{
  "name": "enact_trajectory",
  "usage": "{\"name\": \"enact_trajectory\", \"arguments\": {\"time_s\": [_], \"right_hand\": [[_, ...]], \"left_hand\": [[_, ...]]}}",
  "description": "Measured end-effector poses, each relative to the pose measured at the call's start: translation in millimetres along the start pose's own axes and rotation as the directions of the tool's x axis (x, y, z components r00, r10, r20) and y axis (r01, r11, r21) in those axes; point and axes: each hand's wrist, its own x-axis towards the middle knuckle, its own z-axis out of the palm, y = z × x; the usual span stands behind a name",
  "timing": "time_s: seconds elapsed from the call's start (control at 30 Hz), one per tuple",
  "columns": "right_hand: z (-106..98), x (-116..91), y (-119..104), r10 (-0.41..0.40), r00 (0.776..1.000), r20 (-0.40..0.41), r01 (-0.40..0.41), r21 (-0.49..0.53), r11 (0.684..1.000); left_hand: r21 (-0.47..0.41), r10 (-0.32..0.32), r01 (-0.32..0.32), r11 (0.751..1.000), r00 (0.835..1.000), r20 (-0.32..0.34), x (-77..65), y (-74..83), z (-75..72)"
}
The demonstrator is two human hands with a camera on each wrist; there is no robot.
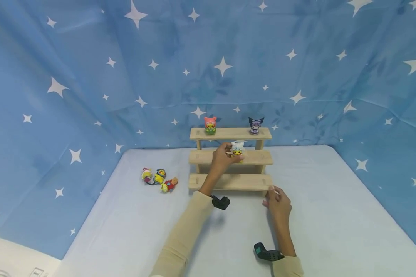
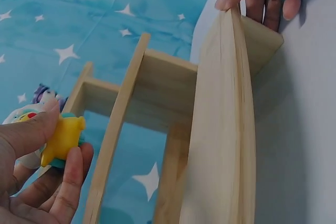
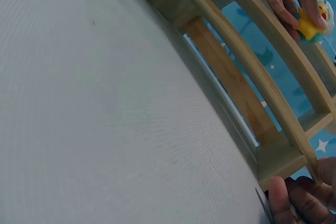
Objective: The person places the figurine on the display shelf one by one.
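Observation:
A three-tier wooden display stand stands near the back of the table. My left hand pinches a small yellow toy figurine with a white hood between thumb and fingers, in front of the middle tier. In the left wrist view the figurine's yellow body and teal parts show past the thumb. At the stand's lower right corner, my right hand grips the end of the bottom tier, thumb over the board and fingers against the side support.
On the top tier stand a pink-hooded figurine at left and a purple-and-black figurine at right. Left of the stand, a yellow-and-maroon figurine, a blue-capped one and a red-and-yellow one lie on the table. A starry blue curtain hangs behind.

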Motion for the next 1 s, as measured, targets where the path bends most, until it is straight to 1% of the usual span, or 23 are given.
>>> {"name": "enact_trajectory", "arguments": {"time_s": [0.1, 0.2, 0.33, 0.53, 0.67, 0.83, 1.0], "right_hand": [[-2.9, -1.1, 1.3, 0.005, 1.000, -0.018, -0.006, -0.022, 1.000], [-4.0, -2.3, 1.8, 0.011, 1.000, -0.011, -0.012, -0.023, 1.000], [-3.3, -2.3, 1.9, 0.009, 1.000, 0.001, -0.009, -0.012, 1.000], [-5.0, -1.3, 1.5, 0.021, 1.000, -0.013, -0.021, -0.024, 0.999], [-3.2, -0.8, 2.0, 0.021, 1.000, -0.002, -0.021, -0.007, 1.000], [-0.7, 0.1, 3.0, 0.013, 1.000, 0.013, -0.013, -0.013, 1.000], [-0.2, 0.8, 1.6, 0.002, 1.000, 0.004, -0.002, -0.022, 1.000]], "left_hand": [[0.001, 0.023, -0.023, 1.000, 1.000, 0.001, 1.6, -0.5, 13.6], [0.028, 0.031, -0.031, 0.999, 0.999, -0.014, 1.5, -1.8, 24.1], [0.058, 0.046, -0.044, 0.997, 0.998, -0.032, 3.8, -1.5, 32.5], [0.088, 0.084, -0.082, 0.993, 0.996, -0.020, 10.8, 0.8, 45.3], [0.119, 0.108, -0.104, 0.987, 0.994, -0.023, 11.7, 0.5, 51.4], [0.144, 0.100, -0.094, 0.985, 0.994, -0.040, 11.5, 1.8, 55.5], [0.190, 0.101, -0.087, 0.978, 0.993, -0.062, 13.2, 4.0, 57.7]]}}
